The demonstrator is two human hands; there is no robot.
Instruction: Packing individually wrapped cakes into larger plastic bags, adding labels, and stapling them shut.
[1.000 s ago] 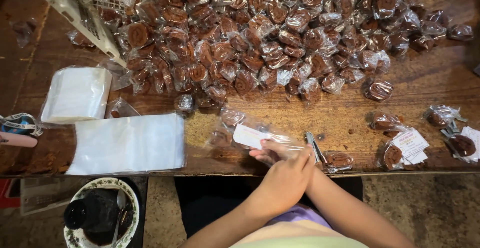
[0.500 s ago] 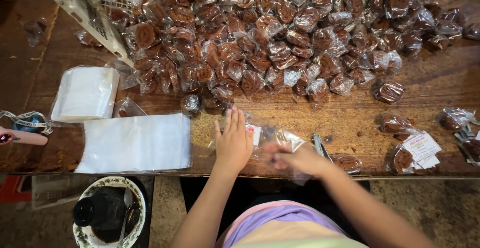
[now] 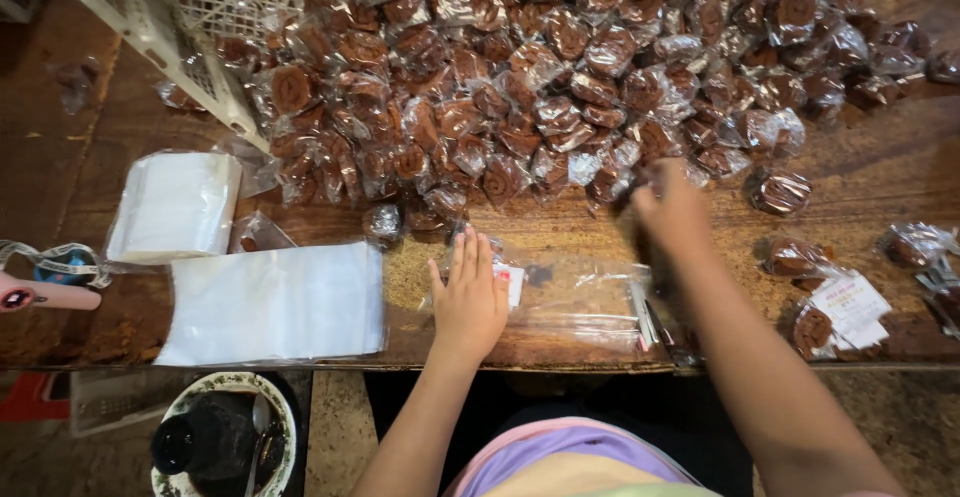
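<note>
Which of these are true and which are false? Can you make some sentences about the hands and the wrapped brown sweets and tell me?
1. The left hand lies flat on a clear plastic bag. True.
2. The right hand reaches toward the pile of wrapped brown sweets. True.
3. The sweets are stacked neatly in a metal tin. False: they lie loose in a heap on the wooden table.
4. A stack of flat clear bags lies to the left of the left hand. True.
5. Both hands hold a pair of scissors. False: neither hand holds scissors.
</note>
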